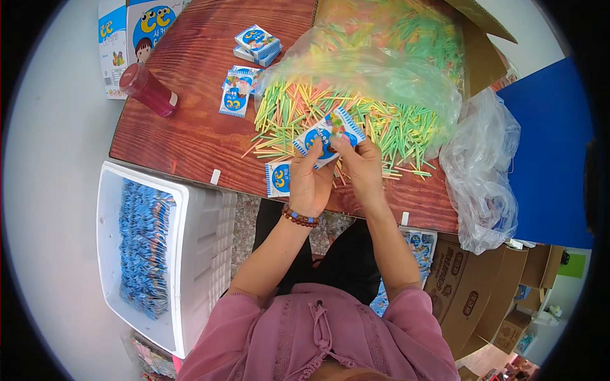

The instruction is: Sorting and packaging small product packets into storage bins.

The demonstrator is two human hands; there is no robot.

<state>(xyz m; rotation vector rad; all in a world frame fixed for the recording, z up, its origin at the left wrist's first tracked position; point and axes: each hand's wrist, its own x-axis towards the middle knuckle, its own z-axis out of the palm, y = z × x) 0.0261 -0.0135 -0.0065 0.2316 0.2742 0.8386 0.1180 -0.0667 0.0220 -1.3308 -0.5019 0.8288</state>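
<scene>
Both hands grip a small blue-and-white candy packet (337, 122) above the table's near edge. My left hand (310, 184), with a beaded bracelet at the wrist, pinches its lower left part. My right hand (363, 170) presses the packet's right side with the thumb on top. Just beyond lies a loose pile of thin pastel candy sticks (286, 117), spilling from a large clear plastic bag (381, 76). One similar packet (277, 179) lies left of my left hand, partly covered by it. Farther off are more packets (235, 98) and a small stack of packets (257, 43).
The reddish wooden table (190, 140) carries a pink-red jar (149, 90) and a printed carton (152, 28) at its left. Beside it stands a white foam box (181, 254) filled with rows of packets. Right are a crumpled clear bag (481, 171), a blue panel (546, 152) and cardboard boxes (473, 292).
</scene>
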